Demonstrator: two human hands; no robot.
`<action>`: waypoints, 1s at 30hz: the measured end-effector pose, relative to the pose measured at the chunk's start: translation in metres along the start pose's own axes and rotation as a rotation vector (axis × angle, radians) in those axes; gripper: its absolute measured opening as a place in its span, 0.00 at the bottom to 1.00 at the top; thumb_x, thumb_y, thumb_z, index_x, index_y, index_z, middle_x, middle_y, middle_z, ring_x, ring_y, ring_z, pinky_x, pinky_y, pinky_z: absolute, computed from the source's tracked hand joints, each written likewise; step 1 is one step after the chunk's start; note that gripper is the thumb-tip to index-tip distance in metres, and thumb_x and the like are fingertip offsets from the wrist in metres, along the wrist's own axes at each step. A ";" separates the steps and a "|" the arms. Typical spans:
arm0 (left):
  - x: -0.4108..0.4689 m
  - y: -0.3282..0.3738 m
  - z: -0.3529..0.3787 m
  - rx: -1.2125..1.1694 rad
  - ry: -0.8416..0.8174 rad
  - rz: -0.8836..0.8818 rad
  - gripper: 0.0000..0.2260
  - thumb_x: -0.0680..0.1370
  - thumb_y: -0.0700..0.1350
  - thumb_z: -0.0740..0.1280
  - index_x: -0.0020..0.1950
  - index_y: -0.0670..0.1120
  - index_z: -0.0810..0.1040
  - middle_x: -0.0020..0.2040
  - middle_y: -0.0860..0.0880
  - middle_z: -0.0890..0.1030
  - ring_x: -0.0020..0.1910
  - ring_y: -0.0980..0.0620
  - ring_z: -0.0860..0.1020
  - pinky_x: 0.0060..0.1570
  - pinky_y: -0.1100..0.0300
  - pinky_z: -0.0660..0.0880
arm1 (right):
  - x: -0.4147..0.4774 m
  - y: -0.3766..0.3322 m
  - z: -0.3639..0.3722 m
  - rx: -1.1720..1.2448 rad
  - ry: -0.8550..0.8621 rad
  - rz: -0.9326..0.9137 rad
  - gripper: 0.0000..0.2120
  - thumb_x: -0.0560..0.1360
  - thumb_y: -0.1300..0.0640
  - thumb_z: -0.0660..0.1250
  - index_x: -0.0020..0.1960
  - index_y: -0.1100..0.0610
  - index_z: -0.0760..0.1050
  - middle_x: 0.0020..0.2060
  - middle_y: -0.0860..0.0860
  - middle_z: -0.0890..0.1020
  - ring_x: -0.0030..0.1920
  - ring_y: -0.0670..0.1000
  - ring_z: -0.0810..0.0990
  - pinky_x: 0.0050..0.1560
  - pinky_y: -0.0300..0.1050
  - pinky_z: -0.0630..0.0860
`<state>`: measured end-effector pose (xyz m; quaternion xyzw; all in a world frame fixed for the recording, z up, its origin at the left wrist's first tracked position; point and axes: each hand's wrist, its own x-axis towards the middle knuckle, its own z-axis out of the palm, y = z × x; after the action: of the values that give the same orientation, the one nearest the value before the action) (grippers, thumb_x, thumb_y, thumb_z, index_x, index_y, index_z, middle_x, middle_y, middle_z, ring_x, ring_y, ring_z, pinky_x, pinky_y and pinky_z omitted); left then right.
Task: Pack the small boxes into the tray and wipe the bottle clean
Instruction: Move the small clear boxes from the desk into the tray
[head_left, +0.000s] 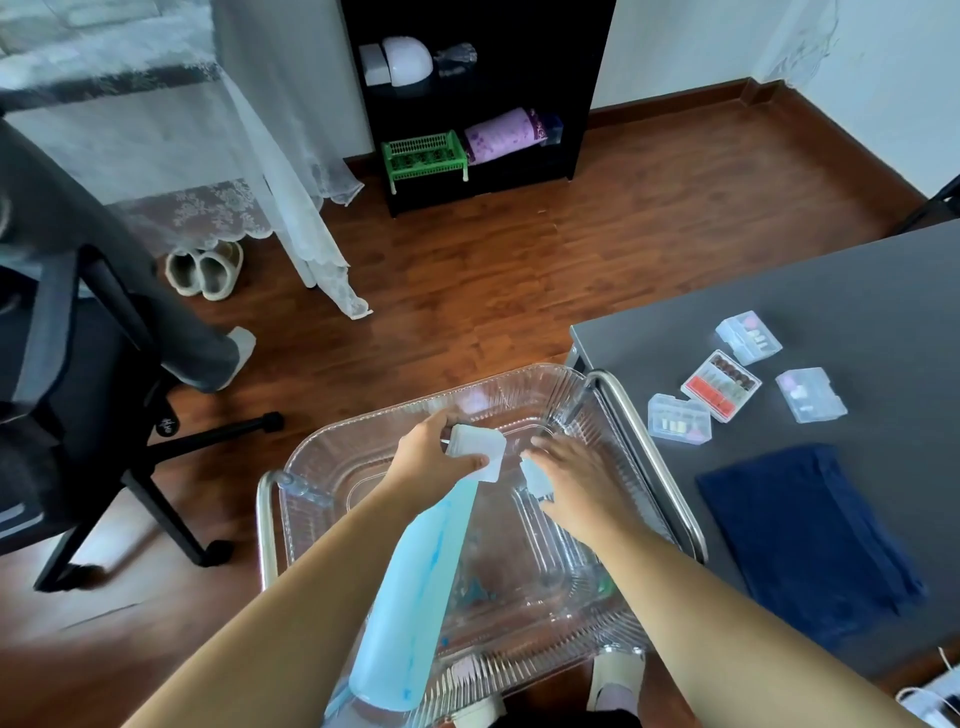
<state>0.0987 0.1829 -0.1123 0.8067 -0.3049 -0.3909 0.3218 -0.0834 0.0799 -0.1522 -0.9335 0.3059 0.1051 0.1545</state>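
A clear ribbed tray (576, 415) sits on a metal-framed cart in front of me. Over its middle, my left hand (431, 457) grips a small pale box (480, 449) between thumb and fingers. Just to the right, my right hand (576, 478) holds a second small pale box (537, 480), partly hidden under its fingers. A light blue bottle (415, 597) lies slanted across the tray under my left forearm, its narrow end towards the boxes. Several more small clear boxes (721, 385) of nail bits lie on the grey table (831, 291), with a dark blue cloth (805, 540) below them.
The cart's metal rail (654, 457) runs between tray and table. A black office chair (78, 395) stands on the wooden floor at left. A black shelf unit (478, 93) and a lace curtain (291, 182) are at the back. White cables (930, 696) lie at bottom right.
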 end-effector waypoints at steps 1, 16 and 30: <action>0.000 -0.002 0.000 0.005 0.004 -0.002 0.21 0.69 0.46 0.77 0.60 0.50 0.76 0.52 0.52 0.80 0.47 0.54 0.78 0.35 0.69 0.71 | 0.002 0.002 0.002 -0.012 0.001 -0.007 0.32 0.72 0.55 0.70 0.73 0.48 0.62 0.74 0.46 0.63 0.74 0.51 0.60 0.72 0.48 0.57; -0.004 -0.004 0.000 -0.016 0.016 -0.006 0.21 0.68 0.46 0.77 0.59 0.50 0.76 0.51 0.52 0.79 0.47 0.55 0.78 0.34 0.69 0.71 | 0.018 0.010 0.003 0.032 -0.018 0.122 0.29 0.69 0.57 0.74 0.66 0.57 0.68 0.63 0.53 0.70 0.66 0.54 0.68 0.69 0.48 0.66; -0.008 -0.003 0.002 -0.041 0.021 -0.014 0.20 0.69 0.45 0.77 0.58 0.50 0.75 0.52 0.51 0.79 0.48 0.53 0.78 0.35 0.68 0.73 | 0.031 0.011 0.002 -0.033 -0.090 0.030 0.43 0.61 0.50 0.79 0.70 0.58 0.63 0.70 0.54 0.68 0.69 0.55 0.67 0.71 0.52 0.64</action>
<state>0.0942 0.1903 -0.1120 0.8060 -0.2878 -0.3907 0.3390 -0.0655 0.0554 -0.1656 -0.9255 0.3110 0.1545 0.1512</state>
